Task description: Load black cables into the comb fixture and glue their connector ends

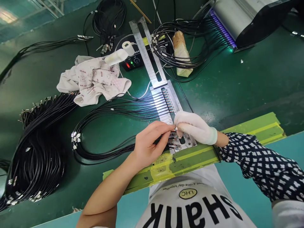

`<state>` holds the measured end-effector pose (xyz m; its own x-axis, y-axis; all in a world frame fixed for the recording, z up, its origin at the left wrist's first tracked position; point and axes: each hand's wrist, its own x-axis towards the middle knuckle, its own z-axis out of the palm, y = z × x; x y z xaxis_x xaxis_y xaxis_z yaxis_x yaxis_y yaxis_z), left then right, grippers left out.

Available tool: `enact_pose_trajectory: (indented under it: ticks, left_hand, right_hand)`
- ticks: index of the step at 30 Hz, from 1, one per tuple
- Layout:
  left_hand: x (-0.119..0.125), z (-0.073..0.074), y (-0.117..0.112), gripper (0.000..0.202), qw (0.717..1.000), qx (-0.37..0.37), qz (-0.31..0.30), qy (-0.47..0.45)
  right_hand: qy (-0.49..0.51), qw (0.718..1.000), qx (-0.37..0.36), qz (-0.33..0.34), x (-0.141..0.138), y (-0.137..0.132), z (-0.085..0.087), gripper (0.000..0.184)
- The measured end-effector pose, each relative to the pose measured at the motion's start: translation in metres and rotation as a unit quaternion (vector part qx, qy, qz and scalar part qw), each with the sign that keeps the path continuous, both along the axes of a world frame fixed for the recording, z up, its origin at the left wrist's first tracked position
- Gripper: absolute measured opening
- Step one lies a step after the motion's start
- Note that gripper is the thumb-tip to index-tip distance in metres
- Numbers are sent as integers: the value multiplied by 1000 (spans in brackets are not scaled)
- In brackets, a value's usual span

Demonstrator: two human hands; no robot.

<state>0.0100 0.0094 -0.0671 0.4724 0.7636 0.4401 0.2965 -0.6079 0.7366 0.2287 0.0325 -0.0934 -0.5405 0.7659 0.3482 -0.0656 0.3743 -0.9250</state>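
Observation:
My bare left hand (148, 144) is closed, with its fingertips over the lower part of a slotted metal fixture (175, 95). Whatever the left fingers grip is hidden by them. My right hand (196, 128), in a white glove, pinches at a tiny silver metal connector (176, 129) right where the left forefinger ends. Black cables (123, 107) run in from the left and lie side by side across the fixture. Their stripped ends, with small coloured wires (167, 99), sit in a row along its slot. More cable ends (175, 146) lie below my fingers.
Behind the fixture stands a black control box (133, 63) with a lit switch. A printed cloth (95, 79) and a thick cable bundle (38, 158) lie left. A silver machine (239, 22) glows purple at the upper right. A taped green strip (251, 128) edges the table.

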Motion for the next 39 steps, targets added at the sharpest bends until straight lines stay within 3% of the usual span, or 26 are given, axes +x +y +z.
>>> enact_pose_trajectory:
  ticks: [10,17,30,39]
  left_hand:
    - [1,0,-3,21,992,-113,43,-31]
    - [3,-1,-3,20,994,-90,40,-43]
    - [5,0,-2,13,982,-167,50,-67]
    - [1,-3,-4,21,975,-201,55,-79]
  right_hand:
    - [-13,999,50,-9,1,-2,0,38]
    - [-21,998,64,-17,1,-2,-1,35]
    - [-34,992,112,-45,-1,-1,-5,28]
    - [-43,992,110,-46,-1,0,-5,27]
